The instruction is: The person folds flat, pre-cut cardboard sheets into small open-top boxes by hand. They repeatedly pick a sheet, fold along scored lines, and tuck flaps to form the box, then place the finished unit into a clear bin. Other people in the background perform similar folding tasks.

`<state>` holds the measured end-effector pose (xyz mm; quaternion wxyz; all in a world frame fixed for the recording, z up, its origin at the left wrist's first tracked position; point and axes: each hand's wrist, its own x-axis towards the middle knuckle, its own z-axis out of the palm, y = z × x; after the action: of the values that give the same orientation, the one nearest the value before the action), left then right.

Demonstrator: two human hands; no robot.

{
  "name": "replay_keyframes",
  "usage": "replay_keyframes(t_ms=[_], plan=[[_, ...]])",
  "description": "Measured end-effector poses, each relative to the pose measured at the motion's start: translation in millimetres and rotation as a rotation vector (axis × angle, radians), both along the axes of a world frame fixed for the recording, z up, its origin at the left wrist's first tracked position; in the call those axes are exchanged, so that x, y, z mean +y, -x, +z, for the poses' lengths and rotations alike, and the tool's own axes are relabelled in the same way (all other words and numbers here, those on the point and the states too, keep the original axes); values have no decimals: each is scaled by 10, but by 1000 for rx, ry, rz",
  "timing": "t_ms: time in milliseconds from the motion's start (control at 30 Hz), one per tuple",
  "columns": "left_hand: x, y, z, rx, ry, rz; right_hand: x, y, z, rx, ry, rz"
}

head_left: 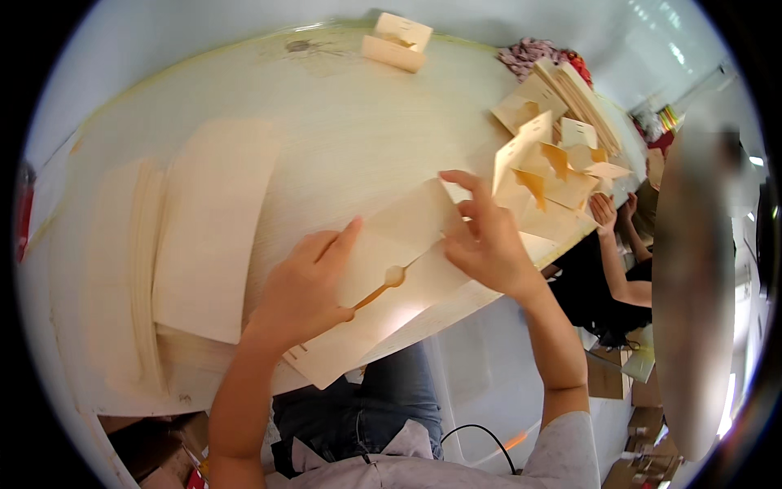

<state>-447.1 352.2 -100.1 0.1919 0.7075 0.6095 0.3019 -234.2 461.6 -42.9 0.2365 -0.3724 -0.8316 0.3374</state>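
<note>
A long cream card sheet (pixel 391 236) lies at a slant near the table's front edge. Its middle has a narrow cutout with a round hole, and small slits mark its near left end. Across the left part of the sheet my left hand (pixel 301 281) rests with thumb and forefinger spread apart; its other fingers are partly hidden. At the far right end my right hand (pixel 489 236) has its fingers curled round the edge, where a flap stands bent up between forefinger and thumb.
Flat cream sheets lie in a stack (pixel 212 236) on the left. Folded card pieces (pixel 554 171) are heaped at right, near another person's hands (pixel 604 213). One folded piece (pixel 397 42) stands at the table's (pixel 326 114) back edge, and a bunched patterned cloth (pixel 529 57) lies back right.
</note>
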Motion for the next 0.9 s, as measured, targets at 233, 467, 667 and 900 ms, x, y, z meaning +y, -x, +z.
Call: replay_keyframes(t_ms=[233, 467, 667, 900], plan=[[-24, -22, 13, 14, -55, 26, 35, 62, -125, 2, -139, 54], [-5, -6, -24, -99, -32, 145, 254, -122, -255, 165, 466, 60], [12, 27, -32, -60, -11, 259, 387, -69, -498, 212, 179, 65], [-18, 10, -16, -29, 49, 143, 325, -36, -183, 196, 178, 37]])
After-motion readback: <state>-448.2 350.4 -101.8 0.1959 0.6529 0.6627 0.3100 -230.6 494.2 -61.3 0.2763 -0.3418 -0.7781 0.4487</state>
